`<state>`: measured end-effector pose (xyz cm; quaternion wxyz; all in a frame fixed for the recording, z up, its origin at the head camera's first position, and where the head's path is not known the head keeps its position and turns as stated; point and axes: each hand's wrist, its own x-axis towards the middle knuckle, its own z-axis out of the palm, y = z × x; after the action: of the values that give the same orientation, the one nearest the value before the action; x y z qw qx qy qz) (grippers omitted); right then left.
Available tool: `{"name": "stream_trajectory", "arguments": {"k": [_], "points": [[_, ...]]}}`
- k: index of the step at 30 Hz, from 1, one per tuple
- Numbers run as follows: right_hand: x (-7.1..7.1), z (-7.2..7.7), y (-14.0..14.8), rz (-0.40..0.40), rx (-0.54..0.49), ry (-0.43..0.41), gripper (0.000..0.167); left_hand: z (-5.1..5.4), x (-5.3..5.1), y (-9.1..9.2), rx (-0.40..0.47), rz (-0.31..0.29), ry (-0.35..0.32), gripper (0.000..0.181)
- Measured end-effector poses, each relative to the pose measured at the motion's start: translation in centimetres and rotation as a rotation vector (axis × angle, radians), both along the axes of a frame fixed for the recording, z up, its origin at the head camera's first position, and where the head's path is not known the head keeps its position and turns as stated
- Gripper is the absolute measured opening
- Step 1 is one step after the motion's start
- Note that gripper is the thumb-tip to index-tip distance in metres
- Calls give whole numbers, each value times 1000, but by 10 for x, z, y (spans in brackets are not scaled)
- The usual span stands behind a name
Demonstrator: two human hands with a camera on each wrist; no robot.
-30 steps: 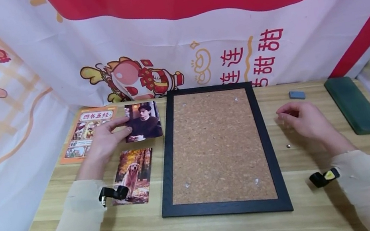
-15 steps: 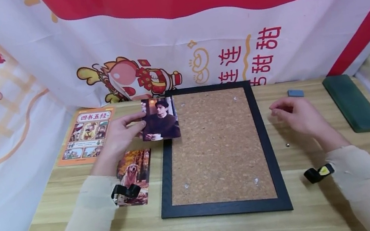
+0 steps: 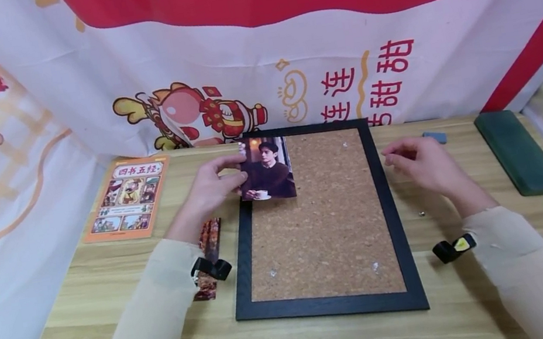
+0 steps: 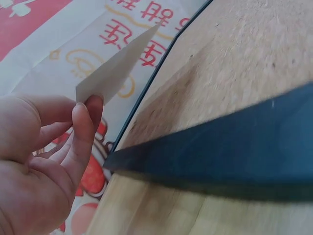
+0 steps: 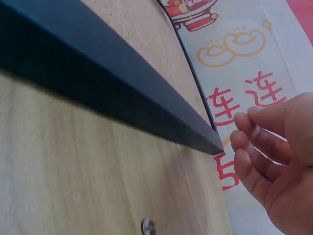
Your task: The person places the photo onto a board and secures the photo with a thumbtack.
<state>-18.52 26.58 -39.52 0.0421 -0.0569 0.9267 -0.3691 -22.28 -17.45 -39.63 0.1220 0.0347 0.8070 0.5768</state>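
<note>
My left hand [image 3: 213,187] pinches the left edge of a photo [image 3: 269,175] of a seated person with a cup. In the left wrist view the photo [image 4: 120,68] is seen from its pale back, tilted above the board with a shadow under it. It overlaps the upper left of a cork board [image 3: 319,221] in a black frame [image 3: 341,305]. Beyond the frame's right side hovers my right hand [image 3: 425,166], fingers loosely bent and thumb near the index fingertip. Nothing shows between those fingertips in the right wrist view. A small shiny tack-like piece [image 3: 422,214] lies below that hand.
An orange comic-style booklet [image 3: 127,201] lies at the left. Partly under my left forearm is an autumn-coloured photo [image 3: 211,244]. A small blue block [image 3: 435,137] and a long dark green case [image 3: 521,153] lie at the right. A printed cloth [image 3: 168,55] hangs behind.
My left hand has carried the photo rightward from beside the frame to over the board's upper left. My right hand has shifted slightly left towards the frame.
</note>
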Motion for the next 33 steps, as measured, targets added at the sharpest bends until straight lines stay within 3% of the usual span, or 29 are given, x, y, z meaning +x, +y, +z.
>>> {"name": "stream_trajectory", "arguments": {"k": [11, 20, 33], "points": [[-10, 6, -19, 5, -59, -60, 30, -4, -10, 32, -55, -37, -10, 38], [-21, 6, -35, 3, -85, 5, 27, -6, -18, 51, -86, -56, -24, 37], [-37, -2, -55, -1, -116, -40, 25, -16, -26, 75, -69, -120, -5, 38]]}}
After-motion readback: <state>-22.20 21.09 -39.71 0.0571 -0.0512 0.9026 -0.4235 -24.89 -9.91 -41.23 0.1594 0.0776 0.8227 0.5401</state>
